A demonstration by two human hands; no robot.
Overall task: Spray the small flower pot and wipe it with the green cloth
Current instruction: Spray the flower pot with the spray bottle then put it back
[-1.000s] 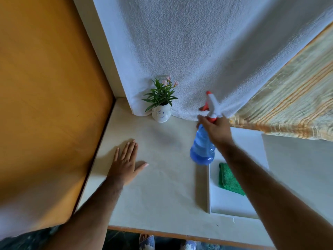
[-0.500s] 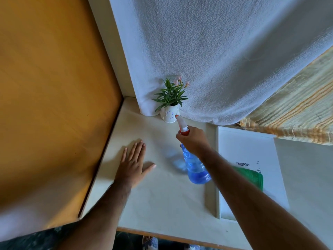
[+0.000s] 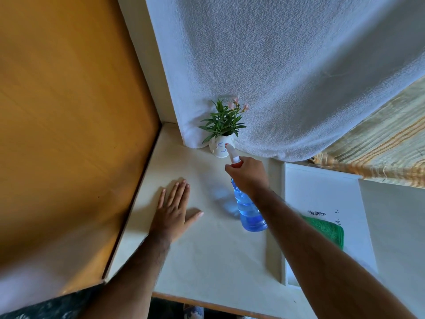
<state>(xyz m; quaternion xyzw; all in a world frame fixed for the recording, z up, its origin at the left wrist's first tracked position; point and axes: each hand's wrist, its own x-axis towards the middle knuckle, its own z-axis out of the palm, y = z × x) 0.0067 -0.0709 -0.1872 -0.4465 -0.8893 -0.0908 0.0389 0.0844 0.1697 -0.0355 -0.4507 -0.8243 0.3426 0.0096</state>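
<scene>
Nearest in, at about seven o'clock, the left hand (image 3: 173, 211) lies flat on the table (image 3: 207, 261), fingers spread, palm down, gripping nothing; it looks like a brace and no more. Out at four o'clock the green cloth (image 3: 331, 230) sits on the white tray (image 3: 322, 189), half hidden behind the right forearm, touched by neither hand; so the wiping, I judge, has not begun. Moving up toward the centre, the right hand (image 3: 249, 176) is clenched round the neck of the blue spray bottle (image 3: 249, 215); the bottle hangs tilted, base toward the person, clear of the tabletop as far as its shadow suggests. The white nozzle (image 3: 232, 154) points up toward twelve o'clock and ends just beside the small flower pot (image 3: 219, 147), overlapping its painted side from this angle; whether it touches I cannot tell. The pot stands upright at the back of the table, against the white towel (image 3: 287, 77) hanging behind it, green leaves and pink flowers above. No mist or wet patch shows, so whether a squirt has landed is unclear; by my reading the spray step is in hand; the cloth pick-up and wipe remain.
</scene>
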